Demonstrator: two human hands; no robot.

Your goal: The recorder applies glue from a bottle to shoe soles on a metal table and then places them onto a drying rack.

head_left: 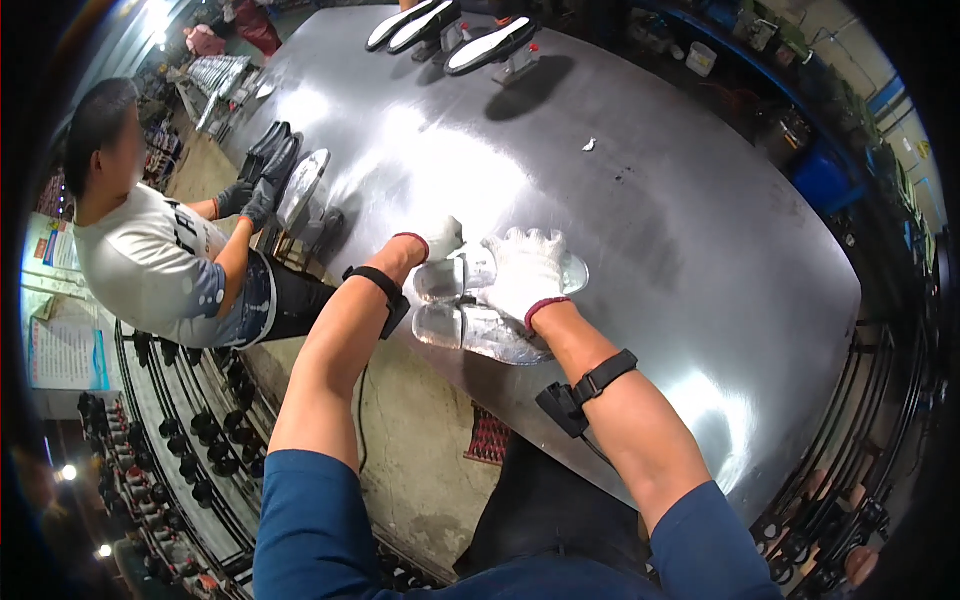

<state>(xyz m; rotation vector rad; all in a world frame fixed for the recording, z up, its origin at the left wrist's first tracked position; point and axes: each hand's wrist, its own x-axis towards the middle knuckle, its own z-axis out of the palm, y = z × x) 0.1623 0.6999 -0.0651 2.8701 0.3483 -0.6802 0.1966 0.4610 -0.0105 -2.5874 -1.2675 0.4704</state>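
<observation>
My right hand (530, 268), in a white knit glove with a red cuff, lies over a silver metal shoe last (438, 281). Its fingers bend down over the last's far side. Close beside it, nearer to me, a second silver shoe last (490, 338) rests at the table's edge, with a seam across it. My left hand (440, 238), gloved the same way, is at the far left of the first last. Its fingers are curled in, and whatever they hold is hidden.
The lasts are on a shiny metal table (690, 250). Dark shoes with white bottoms (490, 45) stand upside down at its far edge. To the left, a co-worker (165, 250) in grey gloves handles dark shoes (272, 160) beside another silver last (303, 188). Racks (200, 430) fill the lower left.
</observation>
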